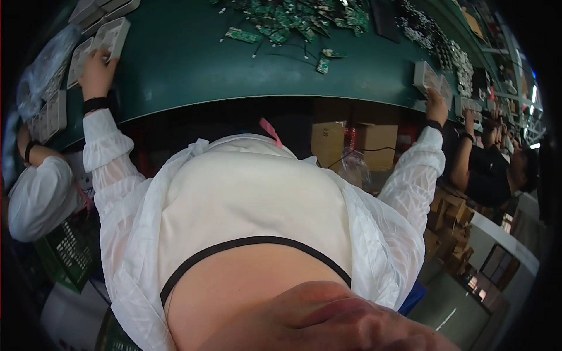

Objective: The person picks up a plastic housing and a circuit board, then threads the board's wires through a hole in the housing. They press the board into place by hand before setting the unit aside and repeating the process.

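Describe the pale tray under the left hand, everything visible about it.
The pale tray is a flat, light grey rectangular piece, plastic by the look, with shallow moulded compartments. It lies flat near the edge of the green table, tilted diagonally in the picture, among similar trays stacked or overlapping beside it. The left hand rests its fingers on the near end. What its compartments hold cannot be told.

We have just one view, from a camera worn on the head. It looks steeply down, so our own chest fills the middle, very close. Farther off, along the top, we see the green counter (pixel 193 64) curving like a bowl. Our arms reach out to both sides of it. The picture's edges go dark.
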Motion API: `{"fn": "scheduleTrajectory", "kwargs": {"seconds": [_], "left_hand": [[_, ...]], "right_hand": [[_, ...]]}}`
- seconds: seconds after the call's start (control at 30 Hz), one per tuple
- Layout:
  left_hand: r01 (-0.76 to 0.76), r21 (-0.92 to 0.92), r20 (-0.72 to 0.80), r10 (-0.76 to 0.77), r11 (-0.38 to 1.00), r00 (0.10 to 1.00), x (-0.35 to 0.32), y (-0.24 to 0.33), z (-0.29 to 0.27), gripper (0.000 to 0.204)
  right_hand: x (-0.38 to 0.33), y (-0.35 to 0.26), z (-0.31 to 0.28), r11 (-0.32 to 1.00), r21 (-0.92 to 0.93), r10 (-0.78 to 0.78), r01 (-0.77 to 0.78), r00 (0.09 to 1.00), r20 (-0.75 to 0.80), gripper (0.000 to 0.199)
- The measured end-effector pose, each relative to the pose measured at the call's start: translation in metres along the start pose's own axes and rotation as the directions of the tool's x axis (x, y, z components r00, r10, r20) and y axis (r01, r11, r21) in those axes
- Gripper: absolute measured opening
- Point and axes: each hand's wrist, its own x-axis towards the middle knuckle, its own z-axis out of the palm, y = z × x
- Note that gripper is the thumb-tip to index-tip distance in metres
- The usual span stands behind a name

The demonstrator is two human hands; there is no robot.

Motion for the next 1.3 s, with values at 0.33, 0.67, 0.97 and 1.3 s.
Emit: {"fn": "scheduleTrajectory", "kwargs": {"seconds": [0.33, 0.67, 0.97, 1.3], "left_hand": [[-0.257, -0.561, -0.133, 0.221, 0.787, 0.966, -0.057, 0.075, -0.038, 0.017], [-0.512, -0.569, -0.074, 0.581, 0.643, 0.811, -0.133, 0.152, -0.07, 0.016], [-0.55, -0.525, -0.065, 0.614, 0.649, 0.786, -0.14, 0.155, -0.056, 0.018], [-0.387, -0.664, -0.182, 0.363, 0.641, 0.914, -0.139, 0.147, -0.028, 0.102]], "right_hand": [[0.017, -0.018, 0.006, 0.974, -0.215, 0.043, -0.07, 0.991, -0.128, 0.028], [-0.033, -0.413, -0.06, 0.177, 0.838, -0.295, -0.515, 0.785, 0.545, 0.047], [-0.057, -0.426, -0.049, 0.087, 0.861, -0.174, -0.501, 0.843, 0.508, 0.033], [-0.102, -0.37, -0.028, -0.602, 0.468, -0.148, -0.647, 0.667, 0.731, 0.016]]}}
